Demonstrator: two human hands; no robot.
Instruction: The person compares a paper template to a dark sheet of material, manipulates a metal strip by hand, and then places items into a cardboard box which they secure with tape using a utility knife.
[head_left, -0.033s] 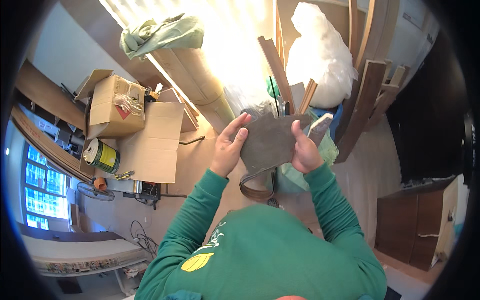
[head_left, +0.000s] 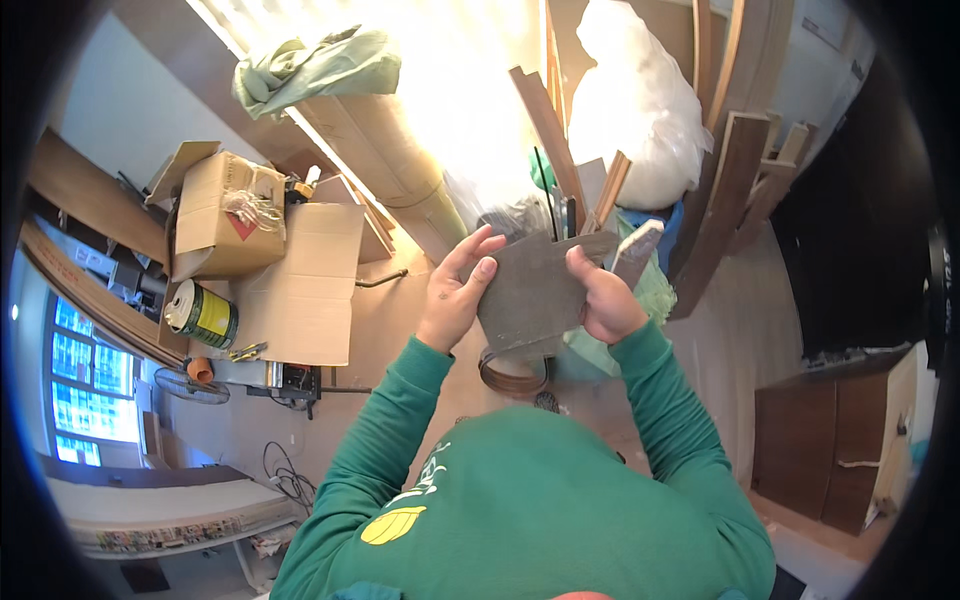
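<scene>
In front of my chest I hold a flat, thin, dark grey-brown piece of board (head_left: 530, 298) with a stepped upper edge. My left hand (head_left: 455, 295) grips its left edge, thumb in front and a finger stretched out past the upper left corner. Gripping the right side is my right hand (head_left: 608, 300), its thumb lying across the front; the other fingers are mostly hidden behind. Below the piece, a brown coiled strip (head_left: 513, 375) shows on the floor. Close to my right hand are a pale green bag (head_left: 655, 290) and a whitish broken chunk (head_left: 638, 245).
To the left are an open cardboard box (head_left: 228, 210), a flattened cardboard sheet (head_left: 318, 270), a can (head_left: 203, 315) and a fan (head_left: 190, 385). Wooden strips (head_left: 550, 130) and a white sack (head_left: 640, 120) stand ahead. A brown cabinet (head_left: 815, 440) is at the right.
The piece has tilted slightly in my hands. My right thumb has shifted a little left on it, leaving more of its upper right corner showing. The whole view has moved slightly.
</scene>
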